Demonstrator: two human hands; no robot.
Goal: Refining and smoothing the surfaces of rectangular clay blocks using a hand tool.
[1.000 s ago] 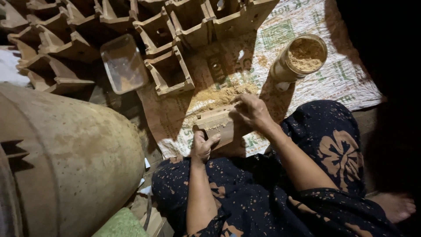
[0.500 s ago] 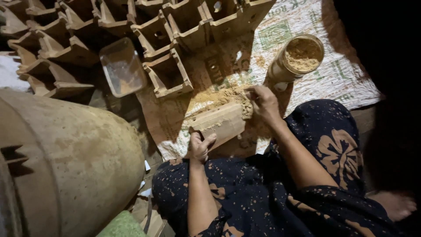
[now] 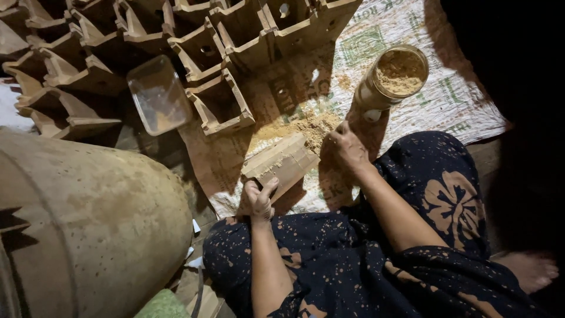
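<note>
Head view: one clay mould (image 3: 281, 165) lies between your hands, left fingers (image 3: 263, 194) gripping its near end, right fingers (image 3: 340, 136) loosely curled beside its far end, one jar (image 3: 391, 79) beyond.

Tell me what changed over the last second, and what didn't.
The right hand came off the top of the clay block, which it was pressing a second ago, and moved toward the loose powder on the woven mat; it now holds nothing. The left hand stayed gripping the block's near end. The jar of powder, clear plastic tub and rows of clay pots stayed put.
</note>
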